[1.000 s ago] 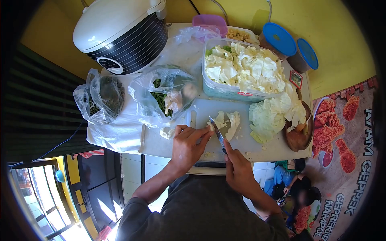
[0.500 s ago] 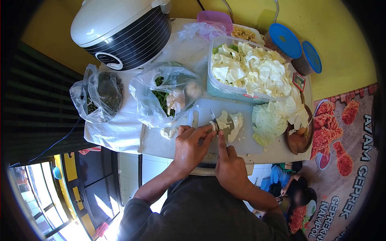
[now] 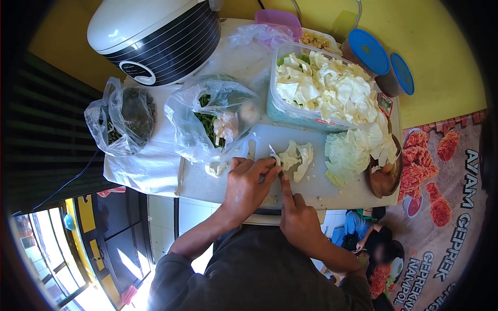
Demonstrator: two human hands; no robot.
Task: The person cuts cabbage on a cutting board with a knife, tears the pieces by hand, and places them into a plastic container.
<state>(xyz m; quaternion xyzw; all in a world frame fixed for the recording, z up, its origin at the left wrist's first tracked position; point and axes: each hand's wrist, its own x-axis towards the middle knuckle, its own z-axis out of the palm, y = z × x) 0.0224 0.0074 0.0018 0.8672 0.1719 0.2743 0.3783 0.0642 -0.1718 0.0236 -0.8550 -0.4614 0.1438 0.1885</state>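
Note:
My left hand (image 3: 248,181) pinches a small pale piece of cabbage (image 3: 277,161) on the white cutting board (image 3: 316,192). Beside it my right hand (image 3: 298,210) is closed round a knife (image 3: 273,152), its index finger stretched along the blade; the handle is hidden in the hand. Cut cabbage pieces (image 3: 298,157) lie on the board just beyond the knife. A larger heap of cabbage leaves (image 3: 342,155) rests at the board's right end.
Behind the board stands a clear tub (image 3: 295,116) of cabbage leaves. Plastic bags (image 3: 181,122) of greens and garlic lie to the left, below a rice cooker (image 3: 166,49). A brown bowl (image 3: 386,181) sits at the right edge. Another person (image 3: 381,249) is at the lower right.
The knife tip stands closer to my left fingers and less of the blade shows. The view has shifted slightly; both hands stay close together over the board.

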